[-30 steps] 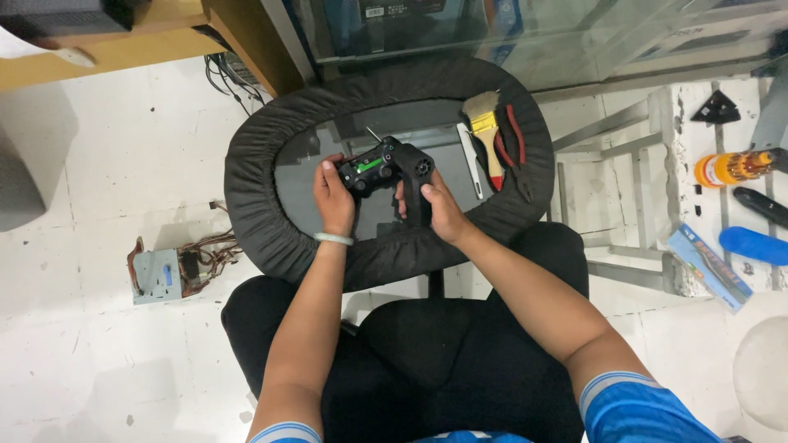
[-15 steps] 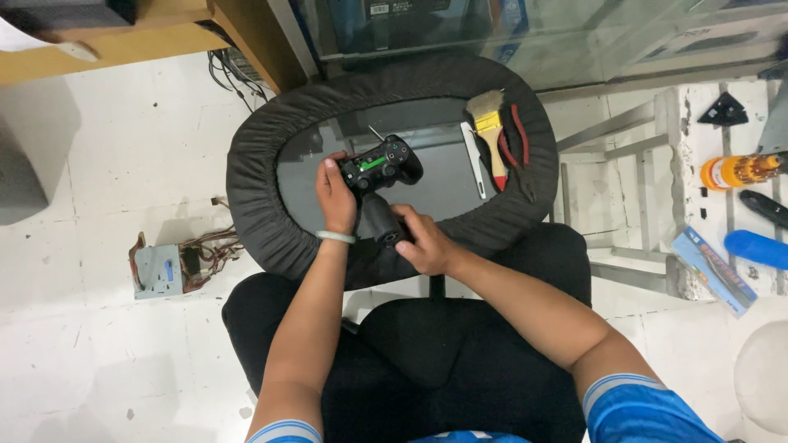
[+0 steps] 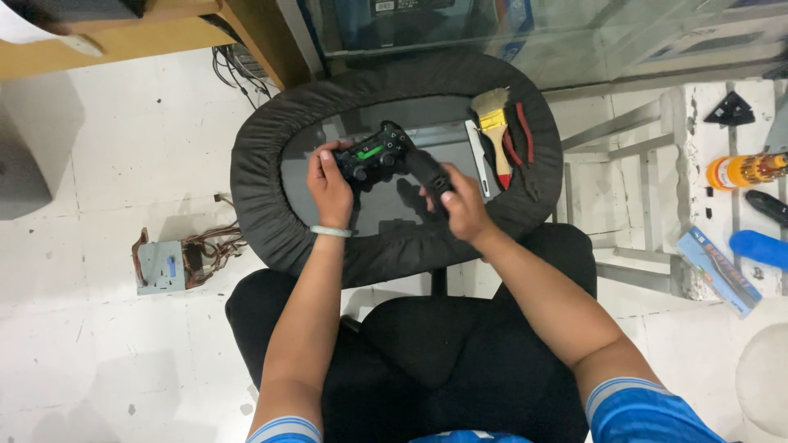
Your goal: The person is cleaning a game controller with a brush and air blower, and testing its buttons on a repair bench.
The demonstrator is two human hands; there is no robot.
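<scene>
1. The black game controller with a green strip showing in its opened middle is partly covered by both hands, so its near edge and grips are hard to make out.
2. The left hand, with a pale band at the wrist, is closed around the controller's left grip, thumb on top.
3. The right hand is curled around a black piece at the controller's right end; whether this piece is joined to the body or separate cannot be told.
4. The controller is held just above the grey inner surface of an oval tray-like table with a thick black padded rim, towards its far left part.
5. At the right side of that oval lie a paintbrush with a yellow ferrule and red handle, a slim white tool and red-handled pliers, side by side.
6. On the white floor to the left sits a small grey metal box with tangled wires.
7. At the far right, an orange bottle and a blue object are cut off by the picture's edge.
</scene>
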